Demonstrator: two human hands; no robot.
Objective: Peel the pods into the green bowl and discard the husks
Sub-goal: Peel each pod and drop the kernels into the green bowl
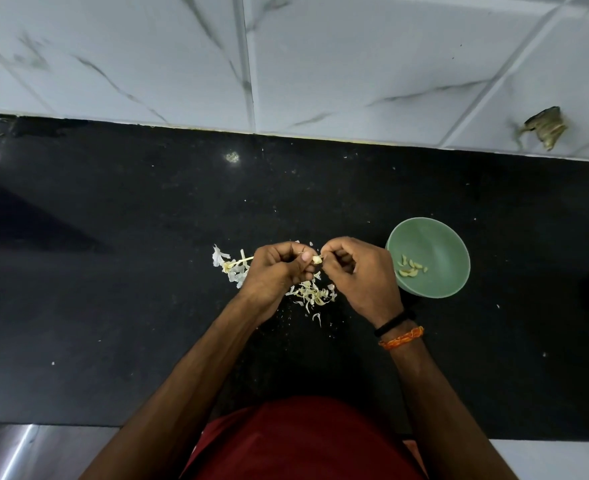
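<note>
Head view. Both hands meet over mid-counter (113, 306), fingers curled. Left hand (274, 271) and right hand (359, 271) together pinch one small pale pod (317, 260) between their fingertips. Husks (312, 294) lie scattered right beneath the hands; a second clump of husks and stem (229, 266) sits just left of the left hand. Green bowl (438, 237) stands just right of the right hand, peeled pieces (411, 266) inside. Tiled wall (355, 64) bounds the far edge; open black surface left and far right.
</note>
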